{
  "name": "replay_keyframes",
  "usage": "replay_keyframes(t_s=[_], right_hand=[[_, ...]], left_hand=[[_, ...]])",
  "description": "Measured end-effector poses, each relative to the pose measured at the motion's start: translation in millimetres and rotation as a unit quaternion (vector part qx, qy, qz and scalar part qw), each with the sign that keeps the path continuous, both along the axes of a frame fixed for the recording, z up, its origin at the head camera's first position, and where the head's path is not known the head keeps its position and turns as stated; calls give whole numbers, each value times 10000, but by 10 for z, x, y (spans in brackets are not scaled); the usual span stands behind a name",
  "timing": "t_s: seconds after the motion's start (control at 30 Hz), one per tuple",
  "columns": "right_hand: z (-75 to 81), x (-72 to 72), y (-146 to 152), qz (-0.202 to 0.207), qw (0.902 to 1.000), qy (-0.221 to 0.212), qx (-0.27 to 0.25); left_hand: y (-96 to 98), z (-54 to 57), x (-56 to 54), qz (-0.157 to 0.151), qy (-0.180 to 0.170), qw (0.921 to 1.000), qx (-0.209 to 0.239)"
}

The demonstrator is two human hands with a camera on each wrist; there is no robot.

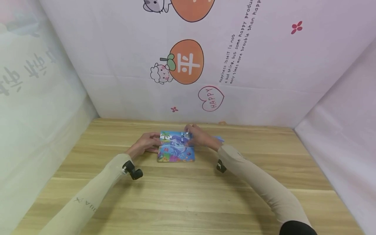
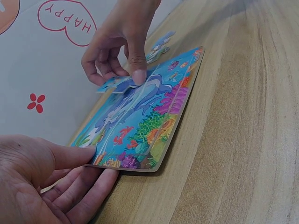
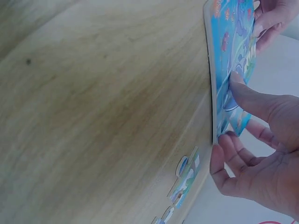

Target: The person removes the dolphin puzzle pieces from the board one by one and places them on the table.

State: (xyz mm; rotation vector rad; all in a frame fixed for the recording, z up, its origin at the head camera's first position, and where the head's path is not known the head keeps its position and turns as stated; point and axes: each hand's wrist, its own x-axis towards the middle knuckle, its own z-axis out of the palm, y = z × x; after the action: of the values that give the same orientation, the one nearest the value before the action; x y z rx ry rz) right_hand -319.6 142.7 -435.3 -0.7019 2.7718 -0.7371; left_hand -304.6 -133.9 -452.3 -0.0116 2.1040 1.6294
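Note:
A jigsaw puzzle board (image 1: pixel 176 156) with a blue sea picture of dolphins, coral and a palm tree lies on the wooden table. At its left edge my left hand (image 1: pixel 148 142) grips it, thumb on the top face and fingers along the side. Over the upper right part, my right hand (image 1: pixel 201 135) pinches a puzzle piece (image 2: pixel 122 85) between thumb and fingers. That piece sits tilted over the picture in the left wrist view, its outer end jutting past the board's edge. In the head view the right hand hides the board's top right corner.
Several loose puzzle pieces (image 3: pixel 188 179) lie on the table just right of the board, partly behind my right wrist in the head view. A white printed cloth (image 1: pixel 258 104) rises along the table's back edge, with more cloth at both sides.

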Motion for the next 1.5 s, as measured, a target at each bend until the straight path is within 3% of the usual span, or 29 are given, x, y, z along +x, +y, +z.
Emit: replay_keyframes(t_s=[0.33,0.57,0.77,1.17,1.5], right_hand=[[-52,-44,-18,7,9984,429,-376],[13,-31,19,-356,9921,-296,-1167],[27,-6,58,-619,9696,-1100,-2098],[68,-77,417,-889,9396,-1698,-2834],[207,-57,822,-1001,9349,-1700,-2950]], left_hand=[[3,11,15,-29,41,10000,-8],[-2,32,20,-50,35,10000,-21],[-10,8,7,-47,51,10000,-2],[-3,17,-4,32,23,10000,18],[-14,-24,1,-1,-4,10000,34]])
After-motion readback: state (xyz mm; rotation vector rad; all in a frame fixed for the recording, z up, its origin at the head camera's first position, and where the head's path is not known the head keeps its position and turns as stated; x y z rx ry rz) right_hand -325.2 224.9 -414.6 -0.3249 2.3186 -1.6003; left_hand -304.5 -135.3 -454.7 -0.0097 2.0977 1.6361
